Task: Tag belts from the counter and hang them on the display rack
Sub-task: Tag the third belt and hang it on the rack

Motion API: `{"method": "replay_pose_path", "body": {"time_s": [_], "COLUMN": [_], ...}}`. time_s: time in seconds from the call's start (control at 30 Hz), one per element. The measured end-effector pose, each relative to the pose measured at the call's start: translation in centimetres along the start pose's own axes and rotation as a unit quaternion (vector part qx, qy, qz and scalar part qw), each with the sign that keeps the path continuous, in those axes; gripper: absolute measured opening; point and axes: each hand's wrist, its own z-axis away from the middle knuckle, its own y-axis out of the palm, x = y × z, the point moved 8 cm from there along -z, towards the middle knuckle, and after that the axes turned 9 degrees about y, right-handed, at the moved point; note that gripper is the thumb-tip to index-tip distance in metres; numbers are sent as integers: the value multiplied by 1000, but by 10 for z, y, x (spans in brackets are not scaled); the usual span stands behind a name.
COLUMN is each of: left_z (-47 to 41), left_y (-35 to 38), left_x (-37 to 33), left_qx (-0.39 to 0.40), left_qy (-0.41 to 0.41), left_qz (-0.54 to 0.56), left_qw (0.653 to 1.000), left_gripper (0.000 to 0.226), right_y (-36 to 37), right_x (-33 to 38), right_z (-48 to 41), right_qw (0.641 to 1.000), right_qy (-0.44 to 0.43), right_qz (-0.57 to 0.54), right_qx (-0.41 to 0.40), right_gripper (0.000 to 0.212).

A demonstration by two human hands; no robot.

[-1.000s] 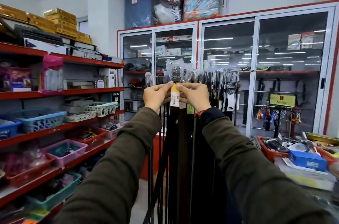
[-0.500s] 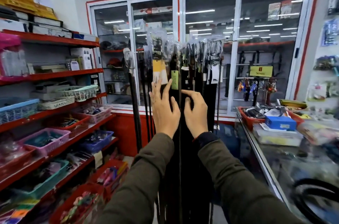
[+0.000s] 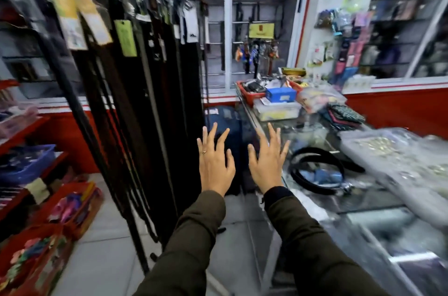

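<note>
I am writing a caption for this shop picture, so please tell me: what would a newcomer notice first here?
First, the two open hands, the left hand and the right hand, spread empty in the middle of the view. To their left hangs a dense row of dark belts with paper tags on the display rack. To their right, a coiled black belt lies on the cluttered glass counter.

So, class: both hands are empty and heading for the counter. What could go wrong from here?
1. The coiled belt lies near the glass counter edge; a hasty grab by the right hand might knock it off.
2. The left hand passes close to the hanging belts and could snag them.
</note>
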Motion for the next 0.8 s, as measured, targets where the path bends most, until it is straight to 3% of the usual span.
{"method": "replay_pose_path", "body": {"time_s": [0.23,0.37,0.47,0.53,0.63,0.8], "left_z": [3,3,12,22,37,40], "left_y": [106,170,224,253,283,292], "left_x": [-62,-104,-140,-163,-188,-203], "left_qx": [101,205,333,413,491,454], "left_qy": [4,33,53,80,106,111], "left_qz": [85,164,206,187,130,87], "left_qw": [991,964,919,888,855,880], "left_gripper": [48,48,51,50,46,33], "right_y": [-34,-61,-71,-65,-53,-46], "right_x": [-153,-238,-286,-306,-316,-323], "right_z": [-7,1,10,15,15,20], "right_qw": [975,909,846,813,778,693], "right_qy": [208,417,531,569,576,603], "right_qz": [70,14,-54,-112,-243,-395], "right_qx": [23,25,26,56,67,7], "right_gripper": [58,68,62,53,20,18]}}
